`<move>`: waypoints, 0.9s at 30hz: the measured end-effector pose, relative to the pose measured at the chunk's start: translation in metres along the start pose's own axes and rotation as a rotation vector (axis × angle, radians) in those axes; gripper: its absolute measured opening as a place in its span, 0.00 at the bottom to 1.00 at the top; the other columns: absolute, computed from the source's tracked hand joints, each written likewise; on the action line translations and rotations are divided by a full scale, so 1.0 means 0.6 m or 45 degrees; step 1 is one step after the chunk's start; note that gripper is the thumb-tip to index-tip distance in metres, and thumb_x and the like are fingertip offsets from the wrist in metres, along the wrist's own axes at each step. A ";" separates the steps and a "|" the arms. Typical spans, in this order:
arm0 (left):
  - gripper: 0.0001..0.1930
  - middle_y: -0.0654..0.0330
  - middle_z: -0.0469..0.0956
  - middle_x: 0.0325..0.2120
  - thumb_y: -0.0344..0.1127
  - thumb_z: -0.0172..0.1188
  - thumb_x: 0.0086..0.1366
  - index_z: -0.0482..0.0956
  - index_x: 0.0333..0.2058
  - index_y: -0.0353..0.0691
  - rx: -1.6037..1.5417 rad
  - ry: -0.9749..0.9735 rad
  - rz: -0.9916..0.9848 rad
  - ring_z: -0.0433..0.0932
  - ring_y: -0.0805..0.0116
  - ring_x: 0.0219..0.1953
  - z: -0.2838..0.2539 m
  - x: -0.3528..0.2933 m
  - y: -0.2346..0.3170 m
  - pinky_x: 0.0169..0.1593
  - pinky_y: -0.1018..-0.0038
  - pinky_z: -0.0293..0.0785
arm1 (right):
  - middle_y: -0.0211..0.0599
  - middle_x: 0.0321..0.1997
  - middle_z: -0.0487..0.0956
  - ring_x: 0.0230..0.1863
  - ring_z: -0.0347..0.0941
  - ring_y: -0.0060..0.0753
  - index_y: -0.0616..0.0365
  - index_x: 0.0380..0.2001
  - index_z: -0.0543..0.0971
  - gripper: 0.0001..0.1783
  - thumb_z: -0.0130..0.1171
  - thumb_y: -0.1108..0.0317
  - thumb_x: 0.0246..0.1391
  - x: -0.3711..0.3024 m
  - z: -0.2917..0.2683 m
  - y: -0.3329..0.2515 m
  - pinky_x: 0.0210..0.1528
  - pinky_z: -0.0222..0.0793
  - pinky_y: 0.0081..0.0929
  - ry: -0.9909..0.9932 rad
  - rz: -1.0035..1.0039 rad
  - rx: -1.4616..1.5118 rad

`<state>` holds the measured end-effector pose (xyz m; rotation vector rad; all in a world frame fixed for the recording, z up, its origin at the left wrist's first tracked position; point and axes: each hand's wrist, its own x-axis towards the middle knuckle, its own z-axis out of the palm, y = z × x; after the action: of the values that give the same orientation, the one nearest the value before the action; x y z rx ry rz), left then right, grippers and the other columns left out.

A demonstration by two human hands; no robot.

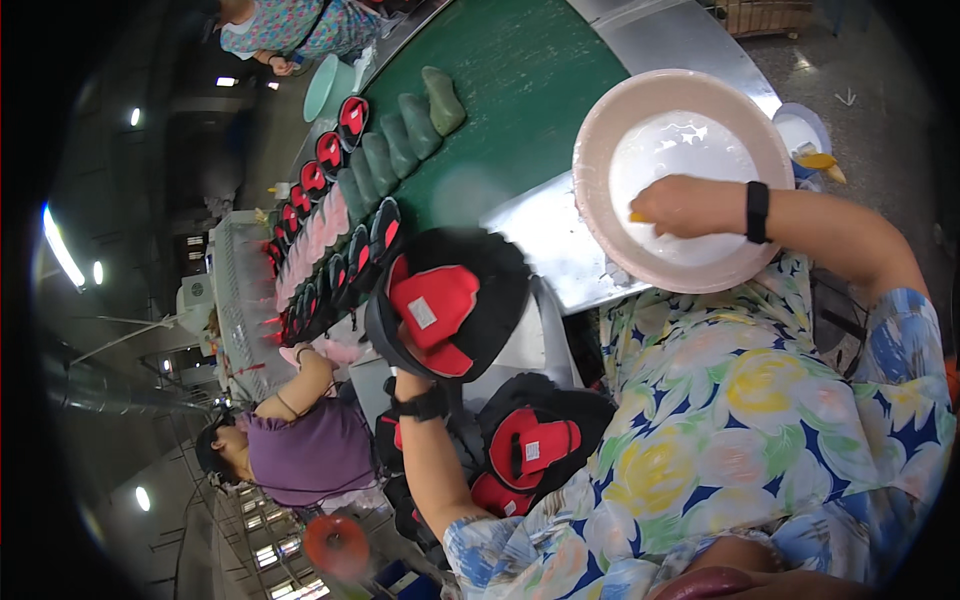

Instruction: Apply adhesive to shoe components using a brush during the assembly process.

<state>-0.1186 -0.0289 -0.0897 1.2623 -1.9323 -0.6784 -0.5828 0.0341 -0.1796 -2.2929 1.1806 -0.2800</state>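
My left hand (411,384) holds up a black shoe upper (503,290) with a red lining and a white label. The upper hides most of that hand's fingers. My right hand (686,206) is lowered into a pale pink basin (594,120), over white liquid (672,145). Its fingers are closed around a small yellow thing (637,217), mostly hidden, whose kind I cannot make out. Below the held upper, more black and red uppers (545,440) lie piled beside my body.
A green conveyor belt (500,100) carries green shoe lasts (443,100) and rows of black and red shoe uppers (352,118). A co-worker in purple (310,450) sits on the left; another person (300,30) stands at the far side. A small tub (800,130) is right of the basin.
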 end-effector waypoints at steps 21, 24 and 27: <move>0.25 0.50 0.72 0.57 0.33 0.54 0.68 0.63 0.62 0.35 0.149 0.079 0.588 0.73 0.59 0.57 0.270 0.128 0.125 0.62 0.67 0.70 | 0.50 0.24 0.78 0.27 0.77 0.47 0.67 0.28 0.76 0.18 0.65 0.59 0.51 -0.084 -0.187 -0.025 0.32 0.71 0.35 1.011 0.314 0.551; 0.25 0.50 0.71 0.57 0.33 0.54 0.68 0.63 0.62 0.35 0.173 0.127 0.619 0.73 0.59 0.57 0.288 0.121 0.126 0.62 0.67 0.70 | 0.53 0.24 0.79 0.27 0.78 0.47 0.71 0.28 0.77 0.21 0.64 0.57 0.52 -0.077 -0.172 -0.033 0.31 0.72 0.35 1.096 0.422 0.684; 0.25 0.50 0.71 0.57 0.33 0.54 0.67 0.63 0.62 0.35 0.199 0.177 0.636 0.73 0.59 0.57 0.303 0.127 0.121 0.62 0.66 0.70 | 0.54 0.24 0.79 0.27 0.79 0.46 0.72 0.29 0.77 0.22 0.64 0.57 0.52 -0.058 -0.147 -0.033 0.31 0.72 0.34 1.129 0.458 0.797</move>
<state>-0.3232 -0.0640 -0.1237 0.8320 -2.0966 -0.1838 -0.6261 0.0387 -0.0932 -1.3641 1.5719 -1.3932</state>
